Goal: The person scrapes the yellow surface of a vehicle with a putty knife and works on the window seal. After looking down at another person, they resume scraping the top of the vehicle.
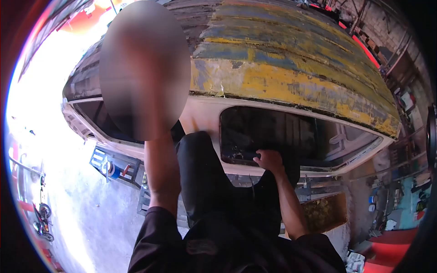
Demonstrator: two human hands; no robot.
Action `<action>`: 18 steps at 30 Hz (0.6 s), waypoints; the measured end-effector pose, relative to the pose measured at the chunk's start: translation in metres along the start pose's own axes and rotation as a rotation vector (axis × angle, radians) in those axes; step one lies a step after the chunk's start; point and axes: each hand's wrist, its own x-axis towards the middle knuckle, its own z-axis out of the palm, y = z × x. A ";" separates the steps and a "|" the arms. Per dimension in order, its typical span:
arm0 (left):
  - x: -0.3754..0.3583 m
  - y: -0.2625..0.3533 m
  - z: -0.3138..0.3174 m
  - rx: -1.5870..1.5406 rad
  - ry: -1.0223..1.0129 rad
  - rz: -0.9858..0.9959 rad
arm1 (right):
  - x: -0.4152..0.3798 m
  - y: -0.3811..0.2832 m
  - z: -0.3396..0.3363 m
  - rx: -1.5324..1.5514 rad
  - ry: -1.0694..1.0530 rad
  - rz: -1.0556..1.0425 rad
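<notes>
In the head view a van roof spreads ahead of me, ribbed, with patchy yellow, blue and grey worn paint. My left arm reaches up toward its left part. A blurred oval covers my left hand, so its fingers and anything in them are hidden. Lower down, my right hand is at the bottom edge of the dark side window. Its thumb and forefinger point left and stand apart, with nothing seen between them. Pale body panel frames the window.
My knee is close to the van's side. A blue-and-white can rests on a metal rack at the lower left. An open box is at the lower right. Farther left stands a motorcycle.
</notes>
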 end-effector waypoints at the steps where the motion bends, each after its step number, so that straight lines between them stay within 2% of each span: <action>1: -0.005 -0.006 0.002 0.012 -0.006 -0.027 | 0.000 -0.002 -0.001 -0.004 -0.007 0.012; 4: -0.035 -0.028 0.015 0.047 -0.012 -0.110 | 0.000 -0.004 0.000 -0.022 -0.006 0.016; 7: -0.015 -0.018 0.008 0.054 0.056 0.014 | -0.002 -0.002 -0.003 -0.006 0.014 0.003; 10: -0.010 -0.023 0.004 0.059 0.098 0.009 | -0.004 0.003 0.005 0.014 0.086 -0.008; 11: -0.014 -0.028 0.004 0.056 0.057 -0.013 | -0.004 0.004 0.011 0.019 0.117 -0.015; 13: -0.031 -0.021 0.014 0.043 -0.019 -0.054 | -0.002 0.003 0.008 0.002 0.055 -0.015; 17: -0.006 -0.020 -0.005 -0.032 -0.003 -0.026 | -0.006 -0.001 -0.003 0.006 0.059 -0.031; 18: -0.020 -0.024 0.009 0.043 0.070 -0.005 | -0.005 -0.002 -0.002 0.015 0.054 -0.025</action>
